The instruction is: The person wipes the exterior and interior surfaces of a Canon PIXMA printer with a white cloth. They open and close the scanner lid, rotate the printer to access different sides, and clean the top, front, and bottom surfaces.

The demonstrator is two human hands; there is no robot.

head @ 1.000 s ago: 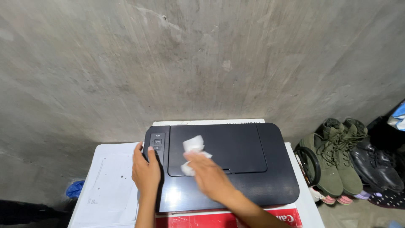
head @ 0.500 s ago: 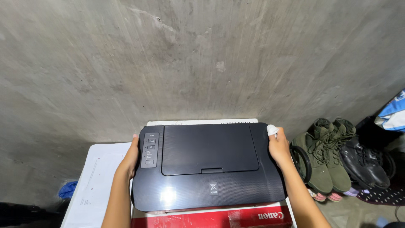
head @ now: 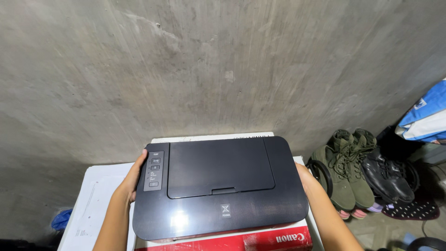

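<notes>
A flat black printer (head: 218, 186) with a button panel (head: 154, 171) on its left rests on a red and white box (head: 260, 239). My left hand (head: 131, 180) grips the printer's left edge beside the buttons, fingers curled over the rim. At the opposite edge my right hand (head: 303, 176) holds the right side, its fingers mostly hidden under the printer. The white tissue it held before is out of sight.
A bare concrete wall (head: 209, 65) rises right behind the printer. White printed sheets (head: 97, 204) lie to the left, with a blue object (head: 62, 218) below them. Green boots (head: 341, 167), black shoes (head: 385, 174) and a blue and white bag (head: 425, 116) sit at the right.
A second ago my right hand wiped the lid with a white tissue. It then went to the right edge, and both hands now hold the printer's sides; the printer sits slightly further left.
</notes>
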